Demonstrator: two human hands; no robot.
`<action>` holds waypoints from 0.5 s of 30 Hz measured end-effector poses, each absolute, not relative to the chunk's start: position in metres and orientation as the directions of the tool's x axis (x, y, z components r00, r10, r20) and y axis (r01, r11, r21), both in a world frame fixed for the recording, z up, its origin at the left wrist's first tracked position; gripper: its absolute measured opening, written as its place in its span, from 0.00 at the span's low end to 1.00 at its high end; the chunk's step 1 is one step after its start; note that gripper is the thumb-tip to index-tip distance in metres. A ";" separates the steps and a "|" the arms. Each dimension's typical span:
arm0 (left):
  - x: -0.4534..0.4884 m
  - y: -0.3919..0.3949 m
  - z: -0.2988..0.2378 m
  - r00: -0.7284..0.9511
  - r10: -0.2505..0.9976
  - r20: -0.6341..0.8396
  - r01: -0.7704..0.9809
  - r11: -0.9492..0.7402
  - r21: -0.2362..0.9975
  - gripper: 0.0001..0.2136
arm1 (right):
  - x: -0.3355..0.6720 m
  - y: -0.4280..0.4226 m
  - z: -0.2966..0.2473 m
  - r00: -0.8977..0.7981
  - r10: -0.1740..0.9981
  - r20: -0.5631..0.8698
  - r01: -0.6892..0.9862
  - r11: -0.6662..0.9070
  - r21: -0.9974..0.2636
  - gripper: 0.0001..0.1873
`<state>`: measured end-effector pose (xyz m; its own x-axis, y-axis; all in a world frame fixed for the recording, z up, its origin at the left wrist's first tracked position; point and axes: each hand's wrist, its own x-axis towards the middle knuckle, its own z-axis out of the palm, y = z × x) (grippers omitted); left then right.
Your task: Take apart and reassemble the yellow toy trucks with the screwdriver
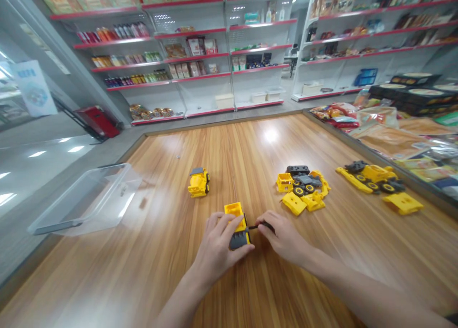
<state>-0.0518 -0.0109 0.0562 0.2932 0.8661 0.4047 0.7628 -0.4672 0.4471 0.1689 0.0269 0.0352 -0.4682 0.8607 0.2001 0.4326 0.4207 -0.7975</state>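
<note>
On the wooden table, my left hand (218,239) is wrapped over a yellow and grey toy dump truck (233,208), holding it from the left and the near side. My right hand (281,235) grips a black screwdriver (265,225) whose thin shaft points left and meets the truck's right side. Whether the tip sits in a screw is too small to tell. A second toy dump truck (198,182) stands just beyond my left hand. Right of it lies a group of loose toy truck parts (304,187), yellow, black and grey, with wheels.
More yellow and black toy parts (381,177) lie near the table's right edge. A clear plastic bin (86,199) sits at the left. Packaged goods (375,122) crowd the surface beyond the right edge, and stocked shelves (195,56) stand behind the table (246,146).
</note>
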 end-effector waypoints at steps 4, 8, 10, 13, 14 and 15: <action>-0.060 -0.009 0.064 0.107 0.898 0.426 0.748 -0.355 0.560 0.18 | 0.176 0.027 0.036 -0.469 0.862 0.191 0.434 0.414 -0.800 0.15; -0.067 -0.010 0.067 0.185 0.947 0.263 0.705 -0.314 0.635 0.29 | 0.179 0.026 0.036 -0.446 0.882 0.151 0.470 0.374 -0.800 0.11; -0.065 -0.011 0.063 0.270 0.949 0.164 0.673 -0.307 0.673 0.34 | 0.180 0.027 0.036 -0.444 0.886 0.133 0.486 0.363 -0.795 0.09; -0.059 -0.011 0.056 0.272 0.960 0.066 0.485 -0.196 0.852 0.27 | 0.181 0.027 0.039 -0.436 0.891 0.127 0.505 0.359 -0.785 0.09; -0.058 -0.010 0.054 0.249 0.967 0.044 0.409 -0.146 0.901 0.24 | 0.182 0.028 0.040 -0.432 0.893 0.130 0.509 0.360 -0.782 0.09; -0.057 -0.010 0.053 0.226 0.974 0.021 0.343 -0.100 0.934 0.22 | 0.182 0.028 0.042 -0.427 0.894 0.136 0.511 0.362 -0.779 0.08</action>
<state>-0.0566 -0.0097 0.0527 0.2265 0.9738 0.0214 0.3427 -0.1002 0.9341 0.1822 0.0278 0.0417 -0.4269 0.8940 0.1358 0.5112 0.3625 -0.7793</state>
